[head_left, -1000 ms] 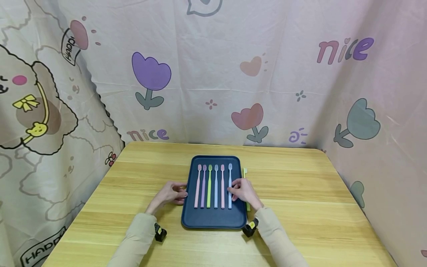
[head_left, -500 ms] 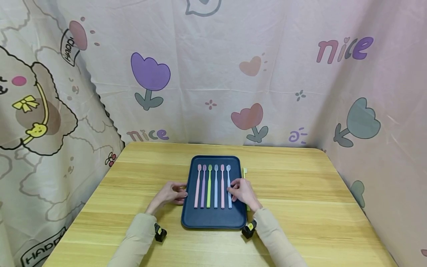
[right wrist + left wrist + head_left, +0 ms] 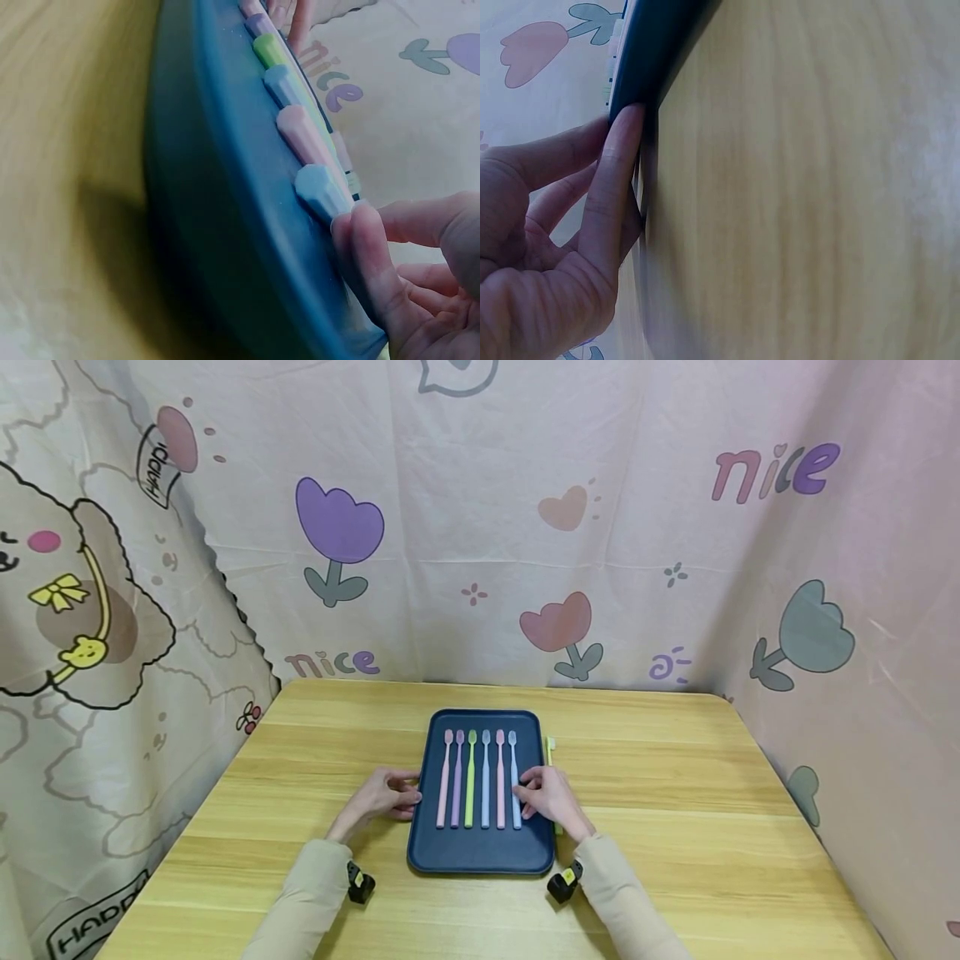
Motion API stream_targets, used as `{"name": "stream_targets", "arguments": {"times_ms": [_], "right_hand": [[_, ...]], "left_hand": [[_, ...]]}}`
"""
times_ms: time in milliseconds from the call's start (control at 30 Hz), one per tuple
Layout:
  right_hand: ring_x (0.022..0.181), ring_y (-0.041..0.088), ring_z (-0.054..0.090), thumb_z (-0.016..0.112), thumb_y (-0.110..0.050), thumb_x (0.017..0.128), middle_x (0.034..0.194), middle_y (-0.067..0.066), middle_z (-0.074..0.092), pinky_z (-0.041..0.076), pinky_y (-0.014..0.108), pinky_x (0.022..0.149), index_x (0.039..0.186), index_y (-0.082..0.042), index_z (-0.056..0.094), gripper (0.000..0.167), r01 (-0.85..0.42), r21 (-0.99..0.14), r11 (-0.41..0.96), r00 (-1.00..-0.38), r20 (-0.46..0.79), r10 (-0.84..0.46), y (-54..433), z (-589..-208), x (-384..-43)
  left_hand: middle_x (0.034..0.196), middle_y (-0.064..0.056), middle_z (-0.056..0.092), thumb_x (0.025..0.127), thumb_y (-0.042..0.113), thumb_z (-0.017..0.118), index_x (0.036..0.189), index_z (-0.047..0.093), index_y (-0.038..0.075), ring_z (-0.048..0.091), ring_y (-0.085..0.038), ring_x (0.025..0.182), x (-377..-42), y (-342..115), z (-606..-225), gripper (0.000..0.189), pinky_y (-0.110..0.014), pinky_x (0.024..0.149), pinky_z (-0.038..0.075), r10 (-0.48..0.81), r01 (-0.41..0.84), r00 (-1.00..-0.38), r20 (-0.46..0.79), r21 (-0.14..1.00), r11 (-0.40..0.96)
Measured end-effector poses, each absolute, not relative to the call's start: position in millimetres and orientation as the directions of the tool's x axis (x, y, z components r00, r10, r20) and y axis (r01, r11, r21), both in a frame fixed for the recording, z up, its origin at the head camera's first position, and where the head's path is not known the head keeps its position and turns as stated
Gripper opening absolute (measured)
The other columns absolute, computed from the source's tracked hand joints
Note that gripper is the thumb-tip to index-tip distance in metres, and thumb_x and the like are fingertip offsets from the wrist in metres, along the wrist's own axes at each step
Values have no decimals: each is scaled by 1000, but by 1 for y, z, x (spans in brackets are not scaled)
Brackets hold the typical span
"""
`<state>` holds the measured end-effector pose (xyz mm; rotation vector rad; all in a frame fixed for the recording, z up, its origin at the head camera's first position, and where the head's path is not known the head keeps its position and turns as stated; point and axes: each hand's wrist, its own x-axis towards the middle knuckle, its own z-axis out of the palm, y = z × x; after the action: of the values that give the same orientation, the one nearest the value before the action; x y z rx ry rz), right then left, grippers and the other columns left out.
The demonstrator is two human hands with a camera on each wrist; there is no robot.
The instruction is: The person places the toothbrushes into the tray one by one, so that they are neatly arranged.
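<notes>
A dark blue tray lies on the table with several toothbrushes in a row, heads toward the far side. From left to right they are a pink, a purple, a green, a light blue, a second pink and, rightmost, another light blue toothbrush. My left hand holds the tray's left edge, thumb against its outer wall in the left wrist view. My right hand reaches over the right rim and pinches the rightmost light blue toothbrush by its handle.
A yellow-green toothbrush lies on the wooden table just outside the tray's right edge, partly hidden by the right hand. A printed curtain hangs behind the table and along its sides.
The head of the rightmost light blue toothbrush has swung slightly left, bringing it closer to the neighbouring pink one. My right hand has shifted a little right and nearer; the left hand stays put.
</notes>
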<state>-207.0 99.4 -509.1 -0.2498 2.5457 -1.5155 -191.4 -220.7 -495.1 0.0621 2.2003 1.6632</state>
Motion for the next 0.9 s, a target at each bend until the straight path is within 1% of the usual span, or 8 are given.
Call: {"name": "stream_targets", "arguments": {"times_ms": [233, 567, 900], "right_hand": [[48, 14, 65, 71, -6, 91, 73, 11, 72, 60, 30, 49, 109, 10, 66, 25, -45, -885, 463, -975, -63, -215, 98, -511, -209], [50, 15, 66, 70, -6, 91, 76, 12, 72, 61, 30, 50, 109, 10, 66, 24, -19, -894, 449, -976, -80, -202, 98, -512, -210], [49, 14, 66, 70, -6, 91, 74, 11, 71, 61, 30, 49, 106, 9, 67, 22, -32, -896, 443, -975, -68, -209, 98, -513, -209]], "left_hand": [[95, -15, 71, 92, -1, 67, 144, 45, -12, 70, -12, 70, -193, -221, -496, 57, -32, 67, 66, 263, -183, -928, -265, 937, 298], [98, -19, 71, 92, 0, 67, 144, 46, -11, 71, -14, 72, -193, -220, -496, 57, -33, 68, 66, 258, -190, -927, -272, 934, 302], [96, -14, 71, 92, -1, 67, 144, 48, -9, 71, -14, 72, -194, -221, -499, 56, -31, 68, 66, 225, -211, -931, -288, 926, 314]]}}
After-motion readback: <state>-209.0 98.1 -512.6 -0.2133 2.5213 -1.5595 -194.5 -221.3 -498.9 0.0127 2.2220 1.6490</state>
